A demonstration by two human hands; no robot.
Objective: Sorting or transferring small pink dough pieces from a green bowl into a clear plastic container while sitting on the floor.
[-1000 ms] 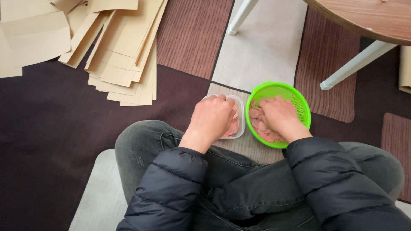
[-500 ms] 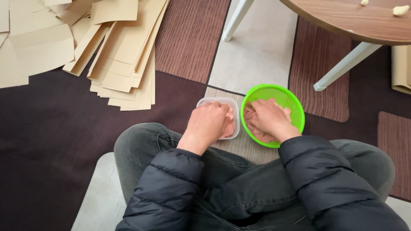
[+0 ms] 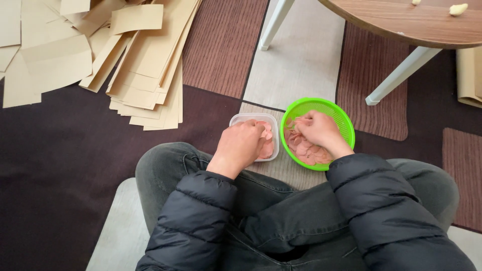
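Bright green mesh bowl (image 3: 346, 118); pale pink discs (image 3: 307, 150); clear tub (image 3: 240, 119); tan paper sheets (image 3: 145, 60); brown-and-beige patchwork rug (image 3: 221, 45); black puffer sleeves (image 3: 386, 200).

Tub (image 3: 241, 120) sits left of bowl (image 3: 341, 118), touching it.

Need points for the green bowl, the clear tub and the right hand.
green bowl (image 3: 346, 120), head view, bare right rim.
clear tub (image 3: 240, 119), head view, upper left rim.
right hand (image 3: 317, 131), head view, back of the hand, inside the bowl.
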